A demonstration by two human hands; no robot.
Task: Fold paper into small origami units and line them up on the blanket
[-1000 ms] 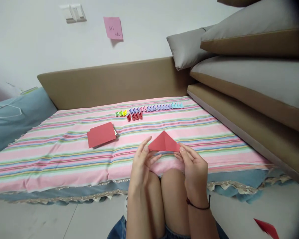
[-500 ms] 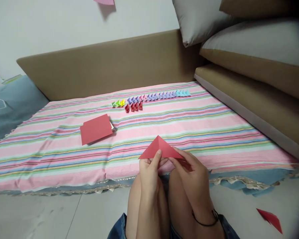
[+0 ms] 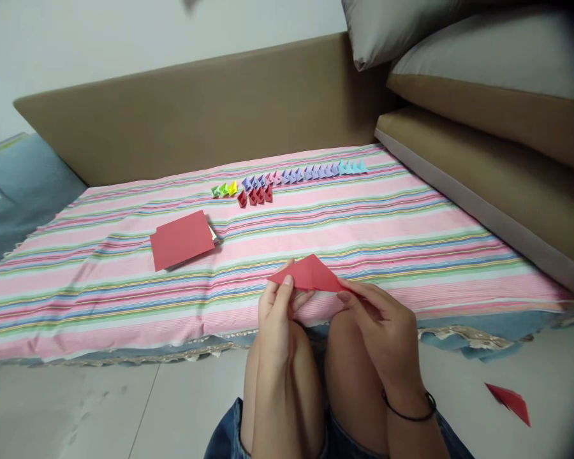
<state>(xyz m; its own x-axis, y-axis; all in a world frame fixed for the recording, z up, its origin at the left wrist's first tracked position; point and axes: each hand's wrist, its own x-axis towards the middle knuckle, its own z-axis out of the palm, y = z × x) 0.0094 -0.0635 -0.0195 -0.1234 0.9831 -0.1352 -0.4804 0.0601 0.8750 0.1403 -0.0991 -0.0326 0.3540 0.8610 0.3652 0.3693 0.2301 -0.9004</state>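
Note:
A red paper folded into a triangle (image 3: 310, 274) is held above my knees, in front of the striped mattress edge. My left hand (image 3: 276, 319) pinches its left corner with thumb and fingers. My right hand (image 3: 381, 326) grips its right corner, a dark band on that wrist. A stack of red paper sheets (image 3: 182, 240) lies on the striped pink cover (image 3: 411, 223) to the left. Farther back stands a row of small folded paper pieces (image 3: 287, 178), green, yellow, purple and blue, with several red ones (image 3: 255, 196) in front.
A tan padded backrest (image 3: 196, 108) runs behind the mattress. Tan and grey cushions (image 3: 497, 95) are stacked at the right. A blue cushion (image 3: 19, 185) lies at the far left. A red paper scrap (image 3: 509, 401) rests on the tiled floor at the lower right.
The view has tilted down, so the wall note left the picture. The triangle has tipped flatter and lower, and my hands have shifted their grip along its bottom edge.

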